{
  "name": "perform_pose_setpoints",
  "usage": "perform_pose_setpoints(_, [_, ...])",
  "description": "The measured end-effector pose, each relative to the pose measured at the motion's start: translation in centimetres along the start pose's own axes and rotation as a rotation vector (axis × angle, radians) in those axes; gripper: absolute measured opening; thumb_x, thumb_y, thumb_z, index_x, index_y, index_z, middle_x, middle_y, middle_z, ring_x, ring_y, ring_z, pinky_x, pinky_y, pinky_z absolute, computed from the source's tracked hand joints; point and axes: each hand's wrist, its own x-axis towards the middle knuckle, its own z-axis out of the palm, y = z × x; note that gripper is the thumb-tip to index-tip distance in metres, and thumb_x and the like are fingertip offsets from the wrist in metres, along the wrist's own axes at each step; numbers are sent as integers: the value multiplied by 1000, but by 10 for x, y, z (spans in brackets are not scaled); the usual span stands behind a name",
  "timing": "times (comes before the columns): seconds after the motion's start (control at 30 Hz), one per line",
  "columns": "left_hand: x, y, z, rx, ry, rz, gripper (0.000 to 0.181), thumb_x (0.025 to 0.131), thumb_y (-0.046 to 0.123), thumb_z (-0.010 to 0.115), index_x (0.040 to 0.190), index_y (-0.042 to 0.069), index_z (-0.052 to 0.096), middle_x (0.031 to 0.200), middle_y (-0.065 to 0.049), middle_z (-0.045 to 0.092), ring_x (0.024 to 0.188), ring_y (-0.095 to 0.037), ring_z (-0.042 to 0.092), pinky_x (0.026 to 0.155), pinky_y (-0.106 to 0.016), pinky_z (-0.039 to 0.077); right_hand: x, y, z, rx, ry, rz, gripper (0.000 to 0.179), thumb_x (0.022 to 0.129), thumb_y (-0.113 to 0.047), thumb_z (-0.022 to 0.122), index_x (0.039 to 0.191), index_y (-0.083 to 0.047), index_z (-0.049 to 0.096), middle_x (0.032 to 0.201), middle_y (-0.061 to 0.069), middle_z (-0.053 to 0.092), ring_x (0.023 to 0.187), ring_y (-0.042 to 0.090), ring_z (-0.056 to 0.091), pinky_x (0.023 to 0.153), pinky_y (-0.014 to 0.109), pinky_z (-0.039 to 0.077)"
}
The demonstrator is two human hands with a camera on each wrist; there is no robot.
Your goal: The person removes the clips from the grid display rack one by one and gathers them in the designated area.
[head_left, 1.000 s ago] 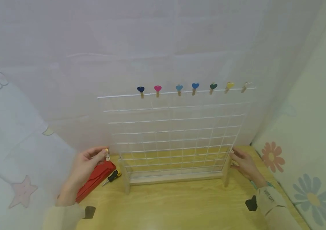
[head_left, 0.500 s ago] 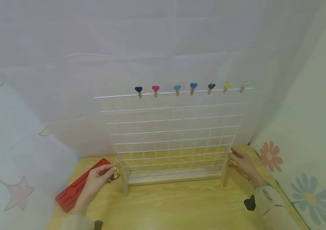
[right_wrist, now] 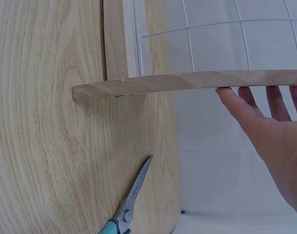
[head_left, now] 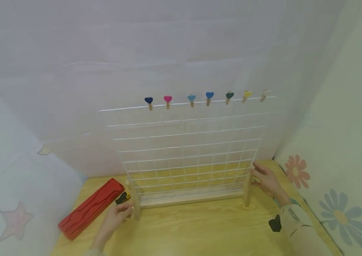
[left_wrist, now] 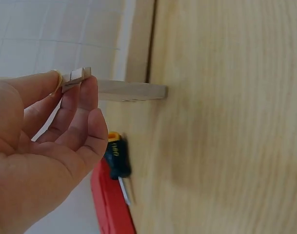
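Note:
My left hand (head_left: 118,216) pinches a small wooden clothespin (left_wrist: 76,78) between thumb and fingers, beside the left wooden post (head_left: 134,202) of a white wire grid rack (head_left: 187,146). A yellowish edge of the clothespin shows by the thumb; the rest is hidden by the fingers. At the rack's other end my right hand (head_left: 268,183) rests its fingertips against the outer side of the right wooden post (right_wrist: 187,81), fingers fairly straight. Along the rack's top wire sit several heart clothespins, among them a navy one (head_left: 149,100), a pink one (head_left: 168,99) and a yellow one (head_left: 247,94).
A red tray (head_left: 91,209) lies at the left of the wooden table (head_left: 187,227), with a black-and-yellow screwdriver (left_wrist: 117,156) by it. Teal-handled scissors (right_wrist: 131,197) lie outside the right post. Pale wall sheets stand behind and at the sides.
My left hand has come down and toward me from above the red tray to the left post's foot, carrying the clothespin. The right hand stays at its post; the head view shifts slightly.

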Motion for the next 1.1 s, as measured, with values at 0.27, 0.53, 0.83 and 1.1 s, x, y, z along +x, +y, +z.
perform_pose_setpoints(0.27, [-2, -25, 7, 103, 21, 13, 20, 90, 7, 66, 104, -7, 67, 96, -16, 69, 76, -14, 64, 64, -25, 53, -1, -1, 1, -2, -3, 19, 72, 101, -25, 51, 151, 2, 7, 156, 27, 3, 139, 45, 18, 96, 48, 44])
perform_pose_setpoints(0.53, [2, -42, 17, 136, 45, -8, 17, 86, 8, 71, 97, -4, 68, 87, -8, 70, 74, -14, 64, 61, -25, 51, -5, -5, 0, 3, -15, 27, 72, 101, -27, 50, 152, -1, 6, 156, 28, 2, 140, 45, 16, 100, 50, 40])
perform_pose_setpoints(0.83, [5, -50, 25, 242, 43, 46, 11, 86, 8, 70, 93, 0, 70, 86, -7, 69, 73, -11, 58, 63, -25, 48, -2, -3, 0, 6, -33, 21, 73, 101, -27, 50, 152, 0, 5, 155, 29, 1, 139, 46, 15, 100, 54, 37])
perform_pose_setpoints(1.1, [2, -50, 30, 286, 64, 48, 10, 83, 6, 71, 90, -2, 71, 84, -9, 69, 72, -14, 61, 60, -25, 47, -3, -5, 0, 13, -37, 15, 73, 102, -27, 50, 152, 0, 4, 155, 29, -2, 139, 48, 14, 99, 52, 38])
